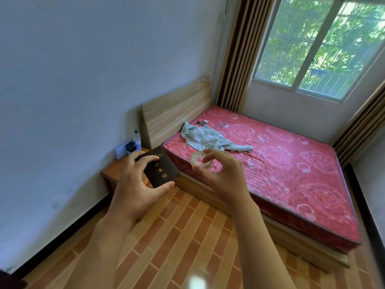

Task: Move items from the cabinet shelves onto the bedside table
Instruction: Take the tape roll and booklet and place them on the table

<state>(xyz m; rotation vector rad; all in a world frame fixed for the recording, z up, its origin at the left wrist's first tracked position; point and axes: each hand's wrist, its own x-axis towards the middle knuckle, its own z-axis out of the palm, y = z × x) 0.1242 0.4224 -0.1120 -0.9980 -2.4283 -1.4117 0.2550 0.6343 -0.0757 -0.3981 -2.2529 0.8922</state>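
The left hand (135, 184) grips a dark booklet (161, 170) with gold characters between thumb and fingers, held in the air in front of the bedside table (116, 171). The right hand (225, 176) pinches what looks like a clear tape roll (201, 160) above the edge of the pink mattress (281, 159).

Your left hand (135, 184) and right hand (225, 176) are bare, no rings or watch; both forearms run unsleeved toward six o'clock, out of frame.
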